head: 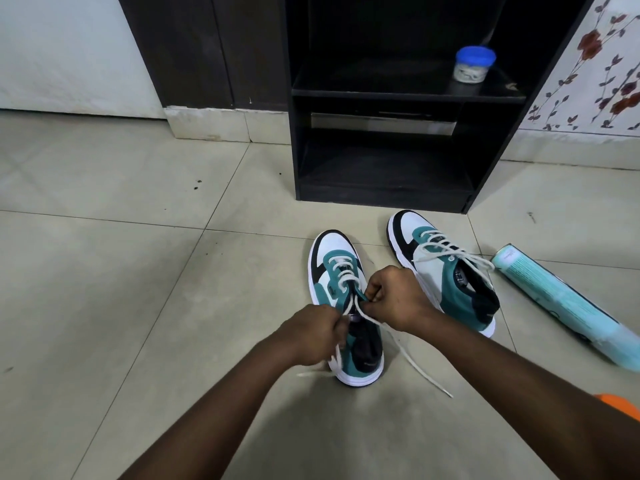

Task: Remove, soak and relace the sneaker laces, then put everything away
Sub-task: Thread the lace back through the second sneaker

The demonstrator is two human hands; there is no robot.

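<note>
**Working the lace at the top eyelets of the near sneaker**

The near sneaker (341,306) stands on the floor (138,271) at lower centre of the frame, toe pointing up the frame, its lace (341,271) threaded through the lower eyelets. Both loose ends trail out: one to the lower left by the heel, one long run toward the lower right. The left hand (313,332) is curled round the lace just beside the collar; the right hand (391,294) pinches the lace at the tongue. Whether this is unlacing or relacing cannot be told from here.

To do it well, I would work one crossing at a time, keep the lace flat rather than twisted, and steady the shoe so it does not tip. The two ends should stay roughly equal.

The second sneaker (446,268) sits just to the right, laced, its ends untied. Further right lies a pale green tube (561,303). Behind, at upper centre, a black shelf unit (381,95) holds a blue-lidded jar (472,65).
</note>
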